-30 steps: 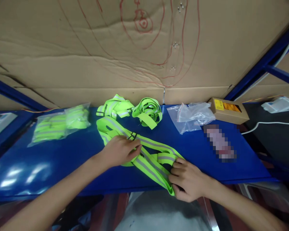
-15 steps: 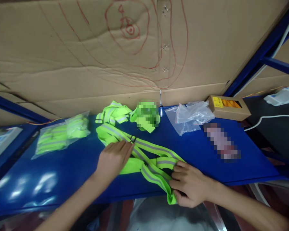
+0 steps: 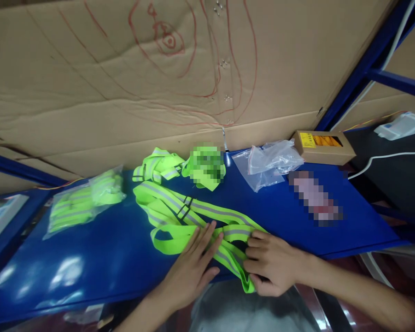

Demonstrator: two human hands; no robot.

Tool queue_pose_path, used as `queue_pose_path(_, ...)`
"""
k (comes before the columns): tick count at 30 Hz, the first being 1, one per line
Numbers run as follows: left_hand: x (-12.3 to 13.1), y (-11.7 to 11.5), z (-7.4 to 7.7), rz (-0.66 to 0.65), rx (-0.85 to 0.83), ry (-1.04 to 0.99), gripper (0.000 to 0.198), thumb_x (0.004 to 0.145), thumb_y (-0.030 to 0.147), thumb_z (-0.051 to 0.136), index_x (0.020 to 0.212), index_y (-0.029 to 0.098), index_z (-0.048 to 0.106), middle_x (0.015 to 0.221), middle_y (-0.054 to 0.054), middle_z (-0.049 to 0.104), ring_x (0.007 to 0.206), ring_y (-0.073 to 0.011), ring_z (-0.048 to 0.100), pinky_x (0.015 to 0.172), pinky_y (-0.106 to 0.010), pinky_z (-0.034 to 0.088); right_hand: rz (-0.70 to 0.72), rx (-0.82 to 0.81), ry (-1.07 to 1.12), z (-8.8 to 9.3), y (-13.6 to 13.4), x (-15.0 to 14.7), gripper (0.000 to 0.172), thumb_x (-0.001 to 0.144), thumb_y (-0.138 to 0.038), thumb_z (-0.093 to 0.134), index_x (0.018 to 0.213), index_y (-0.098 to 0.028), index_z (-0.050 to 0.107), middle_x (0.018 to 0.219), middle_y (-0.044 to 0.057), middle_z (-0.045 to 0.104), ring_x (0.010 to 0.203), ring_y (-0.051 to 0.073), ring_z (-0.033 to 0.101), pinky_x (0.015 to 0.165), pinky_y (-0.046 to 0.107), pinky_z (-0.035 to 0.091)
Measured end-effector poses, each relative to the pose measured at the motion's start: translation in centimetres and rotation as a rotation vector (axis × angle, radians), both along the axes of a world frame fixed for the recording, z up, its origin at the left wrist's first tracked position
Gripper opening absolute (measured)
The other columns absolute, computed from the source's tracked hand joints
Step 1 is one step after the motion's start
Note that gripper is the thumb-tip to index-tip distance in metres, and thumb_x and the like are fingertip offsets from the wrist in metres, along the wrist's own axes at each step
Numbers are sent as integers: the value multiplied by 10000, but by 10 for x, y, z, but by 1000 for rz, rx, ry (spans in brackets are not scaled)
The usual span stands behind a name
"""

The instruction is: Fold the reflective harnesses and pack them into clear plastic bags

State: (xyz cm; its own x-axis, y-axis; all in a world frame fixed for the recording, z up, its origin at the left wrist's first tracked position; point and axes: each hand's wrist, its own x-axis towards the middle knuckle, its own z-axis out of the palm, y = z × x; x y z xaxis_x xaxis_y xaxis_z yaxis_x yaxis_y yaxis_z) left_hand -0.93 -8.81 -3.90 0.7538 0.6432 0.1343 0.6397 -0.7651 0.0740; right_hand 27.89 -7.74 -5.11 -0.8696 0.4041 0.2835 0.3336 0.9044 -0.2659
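Note:
A neon-green reflective strap vest [image 3: 179,210] with grey stripes lies spread across the blue table [image 3: 100,258]. My left hand [image 3: 193,269] rests flat on its near straps, fingers stretched out. My right hand [image 3: 271,263] is curled around the strap end at the table's front edge, pinching it. Two more folded green vests [image 3: 159,167] lie behind, against the cardboard wall.
Bagged green vests [image 3: 84,200] lie at the left. Empty clear zip bags [image 3: 267,161] and a small brown box [image 3: 323,146] sit at the back right. A white cable [image 3: 383,159] and power strip run off to the right. Cardboard sheeting stands behind the table.
My left hand slid from the middle of the vest toward me and to the right, now lying flat beside my right hand. The straps shifted; my right hand kept its hold.

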Motion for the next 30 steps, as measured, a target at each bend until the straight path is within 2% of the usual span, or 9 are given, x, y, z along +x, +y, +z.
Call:
queue_pose_path(3,7,27,6,-119,-59,39,764,1055,478,433,1668,151,113,1711,-156,229,1592,-334,224,1285,-581,228,31,-4,8,-1,-1,0,159,853,-328,553,756,-212,598,652,14,545,653,188,434,721,371,334)
queue_pose_path(8,18,65,3,-88,-125,29,658,1087,345,383,1671,259,91,1718,-79,243,1593,-265,242,1298,-525,200,11,-32,-6,7,-3,3,181,920,-327,533,803,-204,595,709,17,577,678,183,425,741,367,334)
queue_pose_path(13,5,73,-1,-77,-155,14,615,1089,333,392,1661,281,172,1714,-60,277,1584,-257,262,1295,-528,208,-5,-67,-44,13,-6,8,239,959,-338,510,780,-208,602,685,15,541,690,187,419,742,370,328)
queue_pose_path(16,-7,78,-1,-38,-127,3,599,1077,364,428,1644,300,249,1703,-75,302,1574,-285,279,1284,-571,219,-12,-85,-31,13,-6,11,223,1000,-339,503,1006,-195,674,915,64,661,889,216,539,858,383,382)
queue_pose_path(19,-16,84,-2,24,-83,-33,593,1065,386,462,1629,292,303,1685,-96,333,1559,-299,311,1276,-567,253,-40,-112,-26,16,-5,12,333,1034,-377,505,1278,-182,622,1227,104,660,1175,254,546,1016,406,400)
queue_pose_path(23,-21,91,-4,16,-45,-59,574,1065,354,457,1621,282,330,1665,-95,378,1540,-296,356,1278,-532,275,-33,-151,-73,21,-5,11,346,1047,-365,504,1312,-174,620,1231,94,679,1233,247,556,1155,417,376)
queue_pose_path(26,-29,97,-3,16,49,-23,569,1070,385,445,1619,279,337,1612,-111,465,1519,-311,397,1295,-585,181,-43,-139,-47,22,-10,10,394,1026,-334,520,1363,-147,598,1260,100,690,1256,246,568,1251,442,291)
queue_pose_path(28,-38,103,-2,55,133,16,584,1066,453,447,1612,270,352,1557,-130,532,1512,-353,402,1271,-688,45,-28,-132,-36,19,-15,11,467,1007,-407,546,1374,-121,588,1267,114,695,1252,257,580,1258,456,293)
queue_pose_path(30,-48,109,1,74,156,64,592,1063,485,446,1605,265,362,1558,-143,529,1504,-375,409,1244,-727,18,-1,-110,-43,14,-20,13,582,979,-519,575,1378,-96,581,1275,136,695,1246,274,589,1240,472,333)
